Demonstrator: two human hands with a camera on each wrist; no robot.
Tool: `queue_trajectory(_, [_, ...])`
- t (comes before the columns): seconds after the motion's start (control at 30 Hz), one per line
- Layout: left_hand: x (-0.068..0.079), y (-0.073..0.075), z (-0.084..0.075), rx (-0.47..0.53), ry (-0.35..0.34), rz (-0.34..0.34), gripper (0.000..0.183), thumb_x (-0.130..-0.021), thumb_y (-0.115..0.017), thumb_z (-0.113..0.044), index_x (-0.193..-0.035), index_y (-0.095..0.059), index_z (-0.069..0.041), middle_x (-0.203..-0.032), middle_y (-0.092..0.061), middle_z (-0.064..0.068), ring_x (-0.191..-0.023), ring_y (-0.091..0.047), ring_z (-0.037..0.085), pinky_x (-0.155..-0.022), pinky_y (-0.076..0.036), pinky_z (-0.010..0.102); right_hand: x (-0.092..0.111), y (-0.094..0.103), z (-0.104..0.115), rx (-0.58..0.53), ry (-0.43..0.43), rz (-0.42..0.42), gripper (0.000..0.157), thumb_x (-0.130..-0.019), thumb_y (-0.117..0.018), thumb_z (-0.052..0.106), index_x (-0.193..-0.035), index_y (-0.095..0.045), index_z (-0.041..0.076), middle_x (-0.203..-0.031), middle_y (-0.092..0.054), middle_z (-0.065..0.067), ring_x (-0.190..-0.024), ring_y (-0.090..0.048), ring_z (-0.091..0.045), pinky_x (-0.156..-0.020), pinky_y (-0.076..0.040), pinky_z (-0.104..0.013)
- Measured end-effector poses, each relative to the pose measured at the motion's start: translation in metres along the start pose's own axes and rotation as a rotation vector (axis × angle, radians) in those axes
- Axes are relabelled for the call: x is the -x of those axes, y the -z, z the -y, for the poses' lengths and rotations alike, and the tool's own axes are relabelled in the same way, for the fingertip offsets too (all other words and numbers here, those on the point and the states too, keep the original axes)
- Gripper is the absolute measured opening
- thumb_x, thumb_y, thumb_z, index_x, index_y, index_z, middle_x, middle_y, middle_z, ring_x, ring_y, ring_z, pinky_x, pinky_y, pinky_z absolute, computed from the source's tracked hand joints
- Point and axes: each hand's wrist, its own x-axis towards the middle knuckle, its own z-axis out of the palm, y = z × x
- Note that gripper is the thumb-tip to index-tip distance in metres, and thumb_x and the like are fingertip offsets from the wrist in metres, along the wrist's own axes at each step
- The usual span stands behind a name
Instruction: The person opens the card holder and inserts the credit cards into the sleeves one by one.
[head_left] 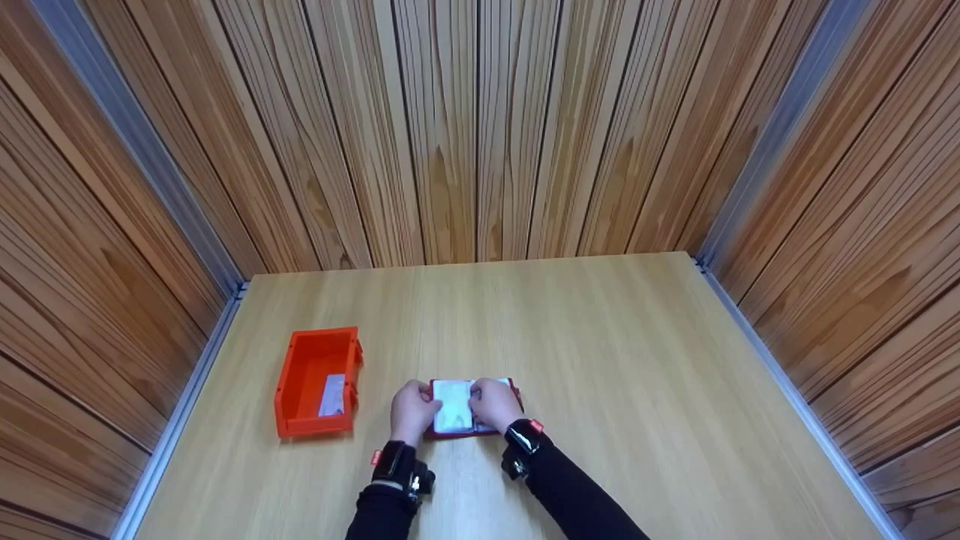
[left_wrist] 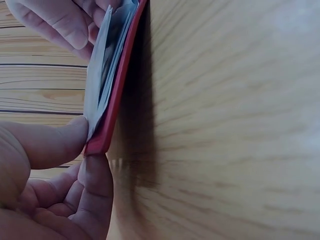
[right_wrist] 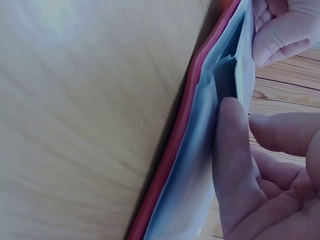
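Observation:
A red-covered card holder (head_left: pixel 470 435) with clear plastic sleeves lies spread open on the table in the head view. My left hand (head_left: pixel 412 412) grips its left edge, thumb on the pages and fingers under the red cover (left_wrist: pixel 117 95). At the middle, my right hand (head_left: pixel 496 406) pinches the free edge of a sleeve page (head_left: pixel 452 405) between thumb and index finger. In the right wrist view, the index finger (right_wrist: pixel 232 150) reaches behind that page, which stands apart from the sleeves (right_wrist: pixel 195 165) on the right half.
An orange bin (head_left: pixel 283 397) stands on the table (head_left: pixel 600 360) to the left of my hands. A pale card-like piece (head_left: pixel 332 395) lies inside it. Wood-plank walls (head_left: pixel 442 150) with metal corner rails (head_left: pixel 772 135) enclose the table at the back and sides.

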Motion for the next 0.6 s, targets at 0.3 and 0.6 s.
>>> queue_trajectory(0.3, [-0.001, 0.0003, -0.0009, 0.012, 0.033, 0.01, 0.027, -0.08, -0.077, -0.001, -0.102, -0.063, 0.004, -0.083, -0.061, 0.009, -0.079, -0.058, 0.024, -0.074, -0.049, 0.039, -0.001, -0.002, 0.0014, 0.023, -0.003, 0.011, 0.018, -0.086, -0.066, 0.004, -0.102, -0.068, -0.004, -0.077, -0.064, -0.003, -0.062, -0.061, -0.012, -0.061, -0.049, -0.028])
queue_trajectory(0.6, [-0.002, -0.0005, -0.0016, 0.008, 0.038, 0.01, 0.024, -0.08, -0.077, -0.001, -0.1, -0.063, 0.003, -0.084, -0.061, 0.009, -0.08, -0.059, 0.024, -0.075, -0.049, 0.039, -0.0007, -0.0045, 0.0046, 0.061, 0.027, 0.009, 0.017, -0.085, -0.067, 0.004, -0.1, -0.068, -0.005, -0.083, -0.067, -0.008, -0.073, -0.062, -0.02, -0.069, -0.051, -0.035])
